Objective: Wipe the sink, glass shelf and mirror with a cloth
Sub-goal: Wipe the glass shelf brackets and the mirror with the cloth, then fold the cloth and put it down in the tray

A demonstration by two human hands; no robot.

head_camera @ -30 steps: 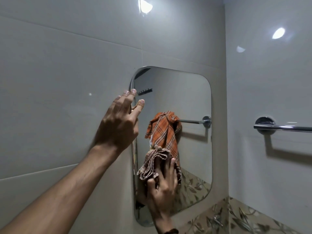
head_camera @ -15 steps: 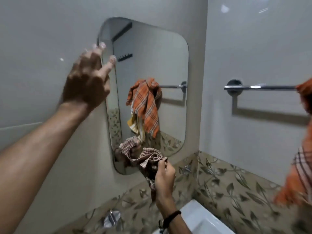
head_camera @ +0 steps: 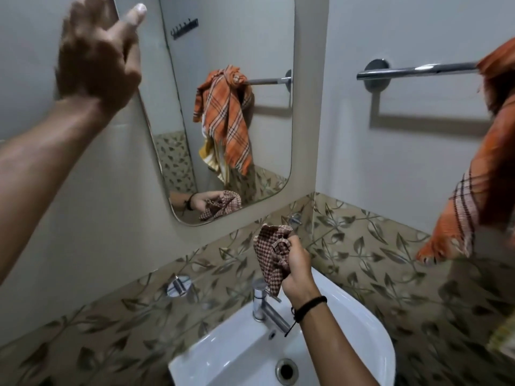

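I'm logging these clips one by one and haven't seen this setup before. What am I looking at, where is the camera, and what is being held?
No machine here: a person wears one camera on the head, looking forward and down at bare hands. The right hand has a closed grip on a small checked cloth above the white sink and its tap. The left hand is raised at the edge of the mirror, holding nothing. An orange plaid towel hangs from the wall rail and shows again in the mirror.

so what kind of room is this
Most likely a small bathroom: a white sink with a tap, a wall mirror above it, and a towel rail with an orange towel on tiled walls.
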